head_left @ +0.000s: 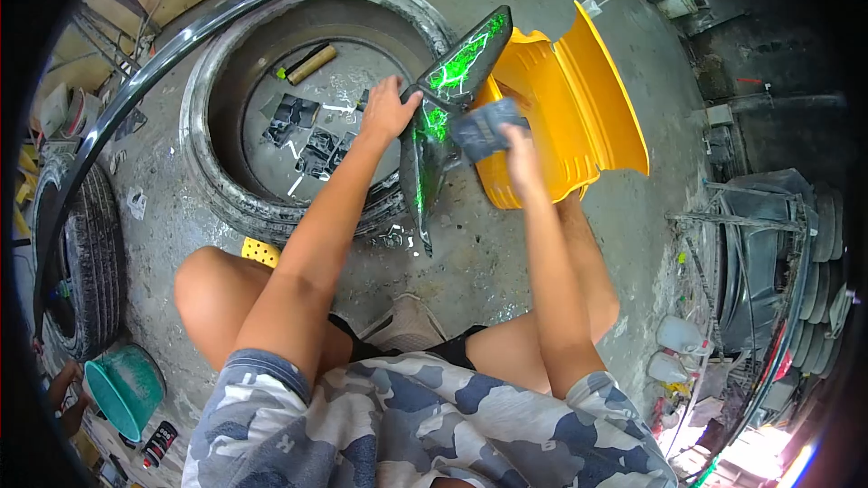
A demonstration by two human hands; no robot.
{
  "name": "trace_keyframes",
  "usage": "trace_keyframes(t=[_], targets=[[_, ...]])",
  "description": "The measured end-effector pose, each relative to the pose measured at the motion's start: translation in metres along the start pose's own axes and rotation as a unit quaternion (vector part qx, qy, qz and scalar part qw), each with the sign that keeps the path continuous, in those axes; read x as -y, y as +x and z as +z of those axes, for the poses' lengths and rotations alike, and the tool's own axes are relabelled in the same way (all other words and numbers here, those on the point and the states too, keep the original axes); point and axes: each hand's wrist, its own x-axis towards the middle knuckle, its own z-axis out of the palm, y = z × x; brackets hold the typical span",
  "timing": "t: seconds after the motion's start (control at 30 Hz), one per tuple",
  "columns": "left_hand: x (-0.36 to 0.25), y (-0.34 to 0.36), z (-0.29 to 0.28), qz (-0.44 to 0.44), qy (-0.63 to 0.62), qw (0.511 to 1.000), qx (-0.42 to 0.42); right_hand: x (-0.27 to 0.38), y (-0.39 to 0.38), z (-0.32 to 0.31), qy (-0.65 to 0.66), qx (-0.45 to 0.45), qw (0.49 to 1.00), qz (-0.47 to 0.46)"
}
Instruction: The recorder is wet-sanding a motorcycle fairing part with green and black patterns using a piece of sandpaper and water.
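Note:
A black motorcycle fairing panel (464, 61) with bright green and white patterning is propped between the large tire and the yellow plastic piece. Its lower arm points down toward my knees. At the panel's inner corner, my left hand (391, 110) grips the edge, with its fingertips partly hidden. My right hand (523, 163) is closed on a dark grey sheet of sandpaper (486, 130), which is blurred by motion. The sheet overlaps the panel's right side in view; whether it touches the surface, I cannot tell.
The large tire (203, 140) lies flat, with several dark wet sheets (318, 152) and a tan block (312, 64) inside its ring. A long black curved strip (136, 86) leans across its left. The yellow plastic piece (579, 90) stands right. A green bucket (127, 393) sits lower left.

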Motion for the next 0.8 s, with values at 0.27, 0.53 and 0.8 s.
trace_keyframes(t=[0.27,0.53,0.8], targets=[[-0.02,-0.075,-0.005,0.329,0.24,0.912,0.055,-0.046,0.074,-0.114,-0.096,-0.057,0.994,0.021],[-0.059,-0.179,-0.055,0.33,0.273,0.872,0.238,-0.226,0.147,-0.119,-0.2,0.112,0.945,0.234],[-0.055,-0.183,-0.058,0.311,0.263,0.875,0.261,-0.212,0.154,-0.107,0.334,0.071,0.848,0.405]])
